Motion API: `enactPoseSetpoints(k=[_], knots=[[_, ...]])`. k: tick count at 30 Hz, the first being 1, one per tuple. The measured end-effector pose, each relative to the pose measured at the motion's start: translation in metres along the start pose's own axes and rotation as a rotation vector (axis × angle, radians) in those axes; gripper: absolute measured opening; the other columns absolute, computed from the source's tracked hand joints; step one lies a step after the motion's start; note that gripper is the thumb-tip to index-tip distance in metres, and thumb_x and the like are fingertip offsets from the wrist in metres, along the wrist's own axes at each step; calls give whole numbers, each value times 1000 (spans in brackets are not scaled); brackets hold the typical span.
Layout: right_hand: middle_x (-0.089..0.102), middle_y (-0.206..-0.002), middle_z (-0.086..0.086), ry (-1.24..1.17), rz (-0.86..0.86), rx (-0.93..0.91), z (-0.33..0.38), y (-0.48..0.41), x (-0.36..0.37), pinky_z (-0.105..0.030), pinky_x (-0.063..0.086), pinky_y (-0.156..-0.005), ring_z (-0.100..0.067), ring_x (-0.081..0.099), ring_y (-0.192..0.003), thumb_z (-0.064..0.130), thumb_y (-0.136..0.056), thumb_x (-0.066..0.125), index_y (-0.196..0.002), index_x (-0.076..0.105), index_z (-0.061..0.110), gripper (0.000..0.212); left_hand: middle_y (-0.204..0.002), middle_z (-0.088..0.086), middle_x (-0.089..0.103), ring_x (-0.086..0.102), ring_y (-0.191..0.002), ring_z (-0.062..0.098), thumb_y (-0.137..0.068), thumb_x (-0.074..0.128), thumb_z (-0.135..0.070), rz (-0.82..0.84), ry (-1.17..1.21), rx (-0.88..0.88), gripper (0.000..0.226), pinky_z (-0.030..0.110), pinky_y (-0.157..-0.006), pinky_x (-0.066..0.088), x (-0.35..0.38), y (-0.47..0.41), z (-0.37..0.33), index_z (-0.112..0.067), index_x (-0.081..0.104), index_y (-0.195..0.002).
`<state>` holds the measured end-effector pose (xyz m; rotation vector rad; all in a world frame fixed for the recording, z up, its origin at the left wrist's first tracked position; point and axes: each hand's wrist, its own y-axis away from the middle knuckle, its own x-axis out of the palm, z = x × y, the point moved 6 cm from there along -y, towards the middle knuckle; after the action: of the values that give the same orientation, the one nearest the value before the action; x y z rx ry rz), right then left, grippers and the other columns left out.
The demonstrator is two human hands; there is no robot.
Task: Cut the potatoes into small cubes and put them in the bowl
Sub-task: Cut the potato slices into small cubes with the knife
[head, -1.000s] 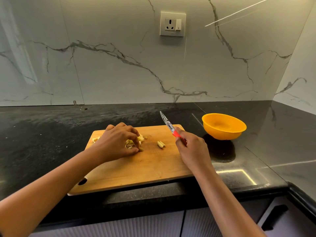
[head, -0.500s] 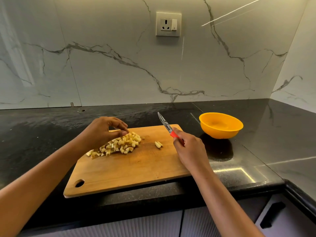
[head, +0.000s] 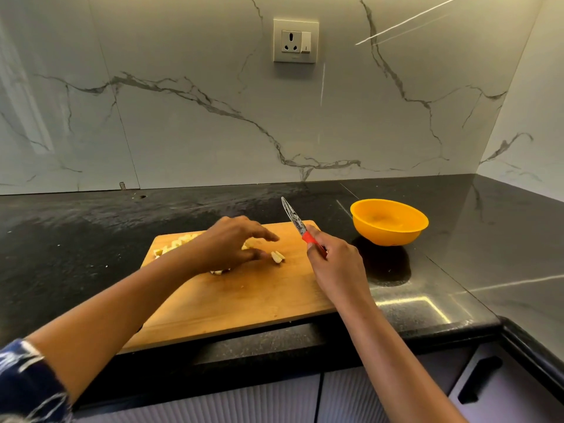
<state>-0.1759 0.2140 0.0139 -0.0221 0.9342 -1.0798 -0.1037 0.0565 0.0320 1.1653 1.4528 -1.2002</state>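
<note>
Wooden board (head: 244,300) with potato cubes (head: 176,243), centre frame.
Left grip (head: 232,244) spread over the cubes; right grip (head: 335,267) curled round the knife (head: 297,222).

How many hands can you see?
2. The left hand is over the potato pieces on the cutting board; the right hand holds the knife near the orange bowl. None hidden.

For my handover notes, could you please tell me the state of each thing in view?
Round orange plastic bowl: upright, empty.
Rectangular wooden cutting board: flat on the black counter.
Pale potato cubes: cut, on the board.
Red-handled knife: held in right hand, tip raised.
Left hand: open, over the cubes.
</note>
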Motion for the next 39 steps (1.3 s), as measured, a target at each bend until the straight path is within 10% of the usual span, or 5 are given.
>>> enactPoseSetpoints(k=[39], knots=[[57, -102, 13, 143, 115, -228, 26, 68, -25, -20, 40, -70, -5, 49, -85, 33, -99, 41, -143, 34, 40, 45, -82, -14, 66, 61, -79, 4, -79, 73, -26, -177, 370, -241, 10, 9, -66, 46, 7, 30, 1, -27, 72, -89]])
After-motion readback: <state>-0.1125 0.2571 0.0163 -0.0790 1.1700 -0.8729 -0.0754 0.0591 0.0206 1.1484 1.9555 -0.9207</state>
